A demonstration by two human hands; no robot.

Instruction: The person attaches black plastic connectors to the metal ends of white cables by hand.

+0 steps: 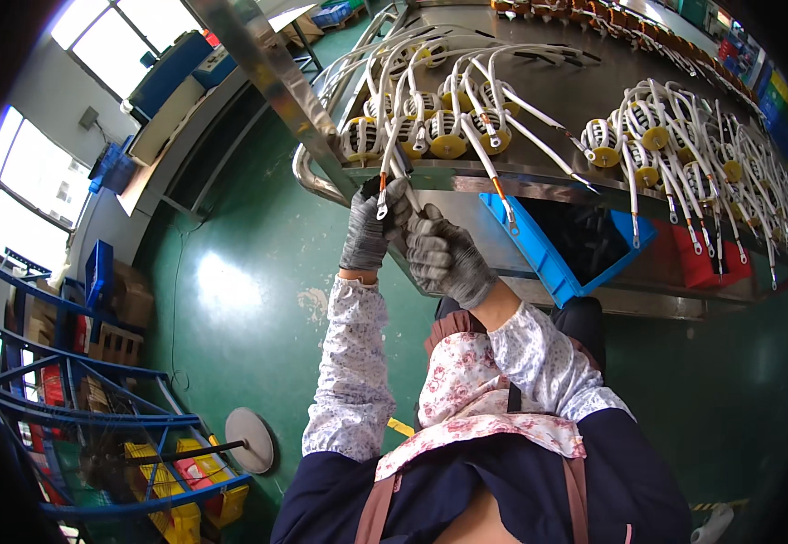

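Observation:
At the near left corner of the metal bench, both my gloved hands are closed around white-sleeved cables. My left hand [376,227] pinches by a cable lead [385,172] that ends in a ring terminal [382,208]. Just right of it, my right hand [448,258] is closed in a fist at the lower end of another pale cable [411,192]; its tip is hidden in the glove. These leads come down from a group of wound coils [448,134] with yellow end discs and black-and-white windings. Another lead [494,181] with a ring terminal hangs over the bench edge.
More coils [652,136] with dangling leads fill the right of the metal bench [557,100]. Below it are a blue bin [539,263] holding dark pieces and a red bin [707,258]. A bench post [276,82] rises at left. A blue rack [95,417] stands lower left.

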